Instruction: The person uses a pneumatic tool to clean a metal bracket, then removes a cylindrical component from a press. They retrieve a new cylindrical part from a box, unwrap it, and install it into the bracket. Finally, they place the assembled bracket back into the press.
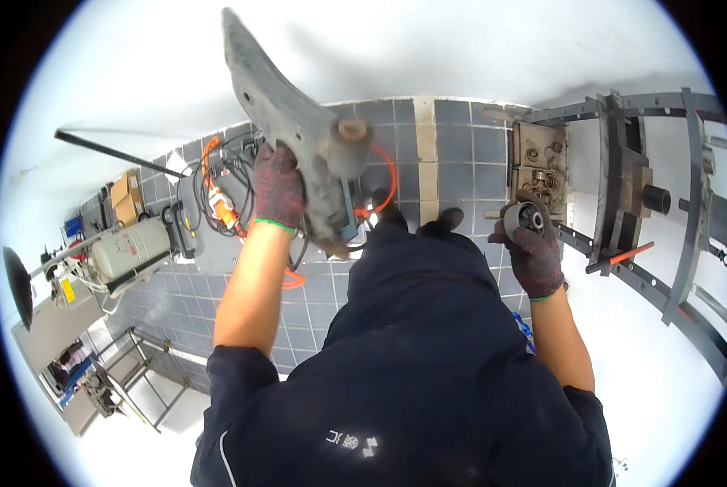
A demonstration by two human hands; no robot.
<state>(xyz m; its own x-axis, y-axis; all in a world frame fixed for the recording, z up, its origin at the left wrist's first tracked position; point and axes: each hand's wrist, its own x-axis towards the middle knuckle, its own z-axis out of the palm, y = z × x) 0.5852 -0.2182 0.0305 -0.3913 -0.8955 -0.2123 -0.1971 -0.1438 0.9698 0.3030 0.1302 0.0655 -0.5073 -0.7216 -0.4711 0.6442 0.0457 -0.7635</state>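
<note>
My left hand (279, 188), in a dark knit glove with a green cuff, is closed on a car's control arm (286, 105). This grey metal arm is raised in front of me, its narrow end pointing up and to the left. A round bushing sleeve (352, 146) with a rusty centre sits on its right side. My right hand (535, 252), gloved the same way, holds a loose round bushing (523, 219) with a metal core. That hand is apart from the control arm, beside the press frame. The left fingertips are partly hidden behind the arm.
A steel press frame (611, 170) stands at the right. Next to it, a metal tray (516, 154) holds several rings and sleeves. Orange-and-black tool parts (222, 209), cables and an orange hose (394, 174) lie at the left. Farther left are an air tank (130, 250) and a cardboard box (126, 199).
</note>
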